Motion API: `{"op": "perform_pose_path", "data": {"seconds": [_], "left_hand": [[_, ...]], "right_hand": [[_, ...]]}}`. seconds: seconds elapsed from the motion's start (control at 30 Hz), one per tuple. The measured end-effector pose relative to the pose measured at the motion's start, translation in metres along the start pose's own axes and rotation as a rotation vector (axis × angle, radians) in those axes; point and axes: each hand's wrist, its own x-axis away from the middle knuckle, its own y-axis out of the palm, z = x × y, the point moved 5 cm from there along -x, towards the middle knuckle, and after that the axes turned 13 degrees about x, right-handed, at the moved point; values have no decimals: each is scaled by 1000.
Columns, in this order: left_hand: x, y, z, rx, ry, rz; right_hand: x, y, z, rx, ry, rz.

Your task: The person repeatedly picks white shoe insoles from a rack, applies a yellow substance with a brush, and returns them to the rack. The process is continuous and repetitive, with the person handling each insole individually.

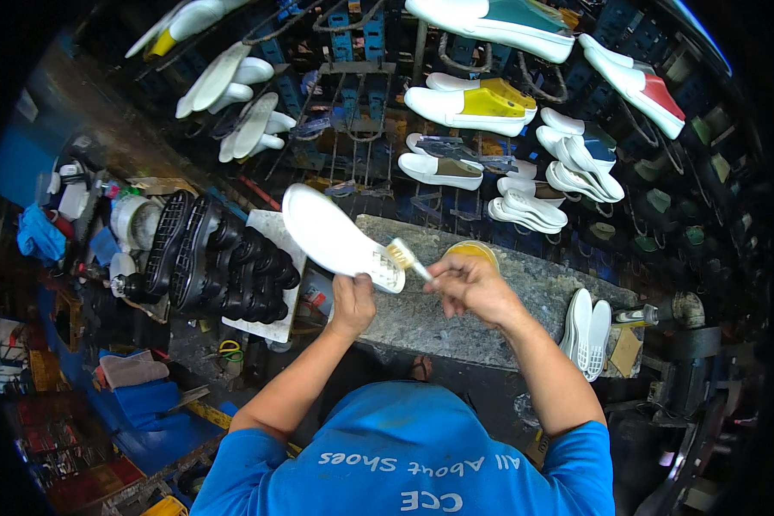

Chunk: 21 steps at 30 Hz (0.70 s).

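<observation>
left hand [353, 303] closed around the heel end of a white shoe sole [335, 232], holding it tilted above the near edge of the grey table [490, 318], toe pointing to 10 o'clock. right hand [469, 284] pinched shut on a small brush [407, 258], its bristles touching the sole's heel. a yellow pot [473, 251] sat just beyond the right hand at 12 o'clock. black soles [215, 267] stood stacked at 9 o'clock; two white soles [586, 331] lay at 3 o'clock.
</observation>
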Motion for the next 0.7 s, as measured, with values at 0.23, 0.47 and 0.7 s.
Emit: {"op": "perform_pose_path", "data": {"seconds": [0.23,0.47,0.7], "left_hand": [[71,-20,-67,113,-560,-191],[120,-40,-64,945,-1218,-119],[147,31,-88,926,-1322,-75]], "right_hand": [[-56,-45,104,1341,259,149],[11,-85,111,764,51,641],[73,50,163,-93,198,-126]]}}
